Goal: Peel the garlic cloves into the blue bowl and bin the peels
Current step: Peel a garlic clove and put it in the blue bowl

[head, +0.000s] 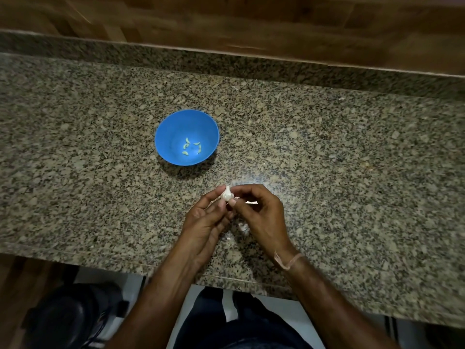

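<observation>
A blue bowl (166,137) stands on the speckled granite counter (327,159) with several pale peeled cloves (191,147) in its bottom. Nearer to me, below and right of the bowl, a small white garlic piece (227,193) with its papery skin is pinched between the fingertips of both hands. My left hand (205,222) grips it from the left. My right hand (261,215) grips it from the right with thumb and forefinger. A few whitish peel scraps (243,227) lie on the counter under the hands.
A wood-look wall (251,26) rises behind the counter's raised back edge. Below the counter's front edge at lower left sits a dark round bin-like object (68,316). My dark-clothed legs (251,328) are under the counter edge.
</observation>
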`<state>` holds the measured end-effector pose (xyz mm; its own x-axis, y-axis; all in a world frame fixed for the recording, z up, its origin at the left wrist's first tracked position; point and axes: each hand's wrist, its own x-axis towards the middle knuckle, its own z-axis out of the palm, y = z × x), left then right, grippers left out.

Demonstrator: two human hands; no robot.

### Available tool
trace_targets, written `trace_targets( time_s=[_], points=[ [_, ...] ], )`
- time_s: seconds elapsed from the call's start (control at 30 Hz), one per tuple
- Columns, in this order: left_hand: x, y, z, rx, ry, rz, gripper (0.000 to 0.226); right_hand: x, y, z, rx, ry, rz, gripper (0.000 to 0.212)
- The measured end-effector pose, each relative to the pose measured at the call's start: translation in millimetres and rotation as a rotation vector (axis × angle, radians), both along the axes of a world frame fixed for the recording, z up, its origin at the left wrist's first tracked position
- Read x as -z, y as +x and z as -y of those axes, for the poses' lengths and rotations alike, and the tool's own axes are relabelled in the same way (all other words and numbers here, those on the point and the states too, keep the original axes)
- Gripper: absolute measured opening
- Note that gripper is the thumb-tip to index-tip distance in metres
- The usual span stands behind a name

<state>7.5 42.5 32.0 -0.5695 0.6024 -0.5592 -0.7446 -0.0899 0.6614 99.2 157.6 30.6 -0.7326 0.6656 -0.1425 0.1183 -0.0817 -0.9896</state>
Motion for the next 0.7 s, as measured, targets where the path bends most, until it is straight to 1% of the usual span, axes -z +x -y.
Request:
trace_targets(
  time_s=[0.1,0.2,0.3,0.4,0.53,0.7],
  points=[
    [-1.5,2.3,1.3,0.026,-0.018,-0.045,0.035,-3.0,1.9,-0.8,-0.017,0.022,0.007,0.022],
    [-4.1,3.3,2.5,0.056,-0.049,-0.088,0.04,-7.0,4.1,-3.0,-0.069,0.074,-0.026,0.028],
    [-7.7,3.1,1.7,0.052,-0.062,-0.106,0.042,-7.7,4.5,-4.0,-0.1,0.156,-0.03,0.023],
    [-9.4,3.7,0.1,0.034,-0.083,-0.117,0.042,-10.3,3.0,-1.8,-0.068,0.118,-0.019,0.019],
    [-12.5,5.4,-0.5,0.018,-0.098,-0.078,0.044,-10.3,3.8,2.1,-0.033,0.08,-0.005,0.02],
    [-16.2,6.3,0.2,-0.01,-0.059,-0.036,0.04,-9.2,5.5,5.6,-0.028,-0.007,-0.019,0.019]
  ],
)
